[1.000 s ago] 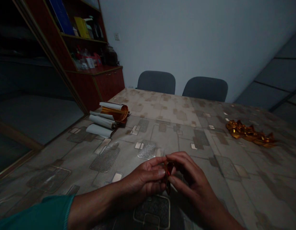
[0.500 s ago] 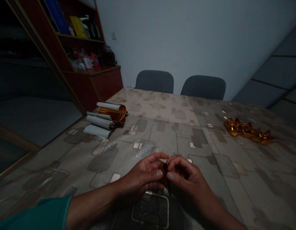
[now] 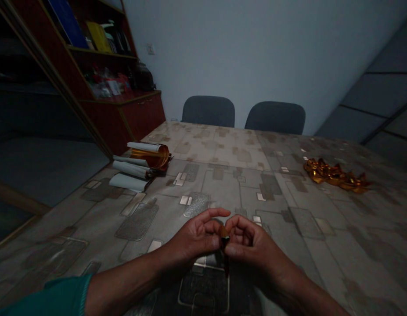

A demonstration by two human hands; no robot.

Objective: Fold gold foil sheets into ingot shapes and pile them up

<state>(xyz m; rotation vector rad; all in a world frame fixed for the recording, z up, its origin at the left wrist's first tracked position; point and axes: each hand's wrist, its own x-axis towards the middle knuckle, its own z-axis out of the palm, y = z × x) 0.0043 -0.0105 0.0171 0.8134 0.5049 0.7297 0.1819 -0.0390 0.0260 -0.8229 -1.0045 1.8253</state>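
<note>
- Grip: right hand (image 3: 249,241) is curled and clenched, with the thumb pressing on a small folded foil piece (image 3: 224,232); left hand (image 3: 193,239) is curled just beside it, and whether it touches the piece is hidden
- folded foil piece: dark red and gold, held upright between both hands, low over the near edge of the desk; a thin dark strip (image 3: 226,263) hangs straight down from it, probably part of the same foil, hard to tell in the dim light
- both palms face inward, with the fingers arched over the piece; most of the piece is hidden by the hands and only its top shows
- teal sleeve (image 3: 48,300) on the left forearm, right forearm bare
- desk (image 3: 243,184): grey-beige patterned cover with rounded rectangle shapes
- right of the hands, well apart: loose pile of crumpled gold foil pieces (image 3: 335,175), lying flat on the desk
- left of the hands, well apart: roll of gold foil (image 3: 150,156) with white backing, just beside white paper rolls (image 3: 129,169), near the far left edge of the desk
- beyond the desk: two dark grey chairs (image 3: 208,112) against a pale wall (image 3: 256,52)
- far left: reddish-brown shelf unit (image 3: 142,109) with a blue binder (image 3: 66,24), a yellow folder (image 3: 98,37) and a black bag (image 3: 144,77)
</note>
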